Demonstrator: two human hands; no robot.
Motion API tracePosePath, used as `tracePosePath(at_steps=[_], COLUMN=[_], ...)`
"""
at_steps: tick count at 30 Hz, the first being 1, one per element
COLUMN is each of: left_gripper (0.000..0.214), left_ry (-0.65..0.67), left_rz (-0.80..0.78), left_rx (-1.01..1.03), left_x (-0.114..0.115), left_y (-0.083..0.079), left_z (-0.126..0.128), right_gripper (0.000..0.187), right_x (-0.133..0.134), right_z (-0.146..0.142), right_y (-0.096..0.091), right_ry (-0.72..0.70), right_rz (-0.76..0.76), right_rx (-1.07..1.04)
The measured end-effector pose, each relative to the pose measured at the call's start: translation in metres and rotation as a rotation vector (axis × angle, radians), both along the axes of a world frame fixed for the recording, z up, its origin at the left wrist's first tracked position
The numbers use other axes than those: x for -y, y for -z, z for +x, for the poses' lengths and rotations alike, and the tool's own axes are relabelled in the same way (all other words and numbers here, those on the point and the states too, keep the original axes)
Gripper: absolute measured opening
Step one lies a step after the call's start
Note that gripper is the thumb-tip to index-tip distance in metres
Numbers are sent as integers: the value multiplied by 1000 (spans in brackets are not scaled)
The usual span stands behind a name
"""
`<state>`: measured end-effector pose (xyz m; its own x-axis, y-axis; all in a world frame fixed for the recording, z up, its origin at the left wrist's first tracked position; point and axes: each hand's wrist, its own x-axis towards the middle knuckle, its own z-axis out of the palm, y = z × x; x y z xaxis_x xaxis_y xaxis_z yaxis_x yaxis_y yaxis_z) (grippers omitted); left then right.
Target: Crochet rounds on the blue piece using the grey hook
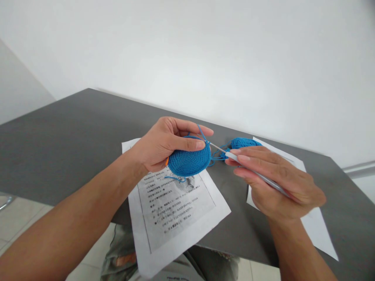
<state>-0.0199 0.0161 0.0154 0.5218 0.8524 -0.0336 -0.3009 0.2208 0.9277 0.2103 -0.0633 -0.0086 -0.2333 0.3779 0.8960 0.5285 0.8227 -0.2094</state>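
A round piece of blue crochet work (pixel 189 160) is pinched at its upper edge by my left hand (pixel 168 142), thumb in front. The left index finger stretches out above it, with blue yarn running up over the finger. My right hand (pixel 278 179) holds a crochet hook (pixel 259 176) with a pale grey handle like a pen. The hook's metal tip meets the right upper edge of the piece, by the left thumb. A loose yarn tail (pixel 175 178) hangs below the piece. Something small and orange (pixel 166 161) shows beside the left palm.
A blue ball of yarn (pixel 245 143) lies on the grey table (pixel 73 144) behind my right hand, with loose strands toward the piece. One printed sheet (pixel 175 218) hangs over the front edge; another white sheet (pixel 318 230) lies under my right hand. A white wall (pixel 205 58) stands behind.
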Motion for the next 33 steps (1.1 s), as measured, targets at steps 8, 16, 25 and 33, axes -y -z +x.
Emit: tracePosePath(at_steps=[8,16,25,33], left_gripper=[23,17,14,13], left_ry=[43,73,101,123], left_rz=[20,53,69,101], left_rx=[-118,-142,-136,-166], left_x=[-6,-8,-9,-11], left_y=[-3,-3,-2,0], left_z=[-4,-6,-5,-6], right_gripper=[67,58,49,52], right_x=[4,7,8,12], right_z=[7,9,8,14], right_y=[-7,-8,-5,-14], right_ry=[-5,-44,-13,-44], right_rz=[43,-41,-135,-119], right_rx=[204,125,13,163])
